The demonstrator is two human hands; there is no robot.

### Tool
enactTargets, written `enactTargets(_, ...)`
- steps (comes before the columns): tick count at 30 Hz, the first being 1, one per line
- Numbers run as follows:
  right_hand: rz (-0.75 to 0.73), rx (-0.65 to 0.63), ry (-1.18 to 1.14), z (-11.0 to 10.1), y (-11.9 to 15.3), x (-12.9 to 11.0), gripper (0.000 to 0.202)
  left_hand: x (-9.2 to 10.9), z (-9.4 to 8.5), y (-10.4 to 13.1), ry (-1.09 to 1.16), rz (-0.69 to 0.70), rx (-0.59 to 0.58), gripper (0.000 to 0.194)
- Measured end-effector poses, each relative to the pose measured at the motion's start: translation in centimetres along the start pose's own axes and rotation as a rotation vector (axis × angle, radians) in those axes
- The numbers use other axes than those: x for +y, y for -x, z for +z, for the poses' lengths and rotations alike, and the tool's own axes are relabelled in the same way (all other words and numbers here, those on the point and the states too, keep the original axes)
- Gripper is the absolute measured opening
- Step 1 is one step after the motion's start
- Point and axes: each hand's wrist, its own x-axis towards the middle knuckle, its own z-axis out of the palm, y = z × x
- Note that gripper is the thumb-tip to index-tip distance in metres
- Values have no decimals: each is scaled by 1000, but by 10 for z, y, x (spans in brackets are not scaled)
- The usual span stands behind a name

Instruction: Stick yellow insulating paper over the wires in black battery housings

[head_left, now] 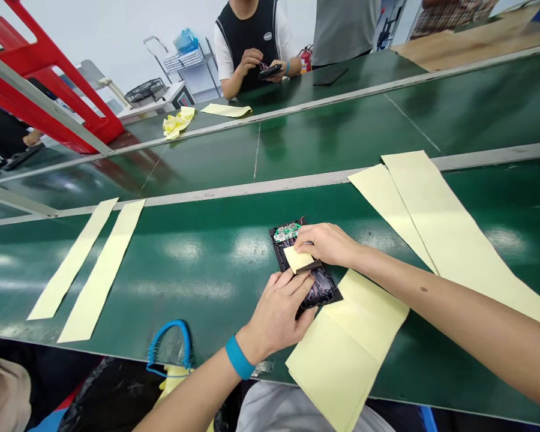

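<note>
A black device housing [326, 289] lies on the green bench, showing a green circuit board [287, 231] at its far end and thin wires inside. My left hand [281, 309], a blue band on its wrist, grips the near part of the housing, fingers over its edge and thumb at the near side. My right hand [330, 243] reaches across from the right. Its fingers are pinched at a small pale yellow square [297, 259] with a dark edge, over the middle of the housing. The right fingertips are partly hidden.
Pale yellow sheets [348, 342] lie beside the housing, and longer ones [454, 228] at right. Two yellow strips [103, 270] lie at left. A blue coiled cord [186, 342] hangs at the front edge. Opposite, a person [261, 48] handles a black device.
</note>
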Motion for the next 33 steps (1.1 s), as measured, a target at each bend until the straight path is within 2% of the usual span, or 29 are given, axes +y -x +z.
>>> enactTargets(6, -12, 2, 4, 0, 1, 0, 18, 2, 6, 4, -28, 5, 34, 44)
enactTargets(14, -11, 2, 6, 1, 0, 1, 17, 3, 12, 6, -70, 96, 100, 37)
enactTargets(28, -31, -11, -17, 3, 0, 2, 21, 10, 15, 9, -95, 49, 131, 36)
enactTargets(33, -24, -17, -9, 4, -1, 4, 19, 12, 21, 11, -185, 52, 167, 35)
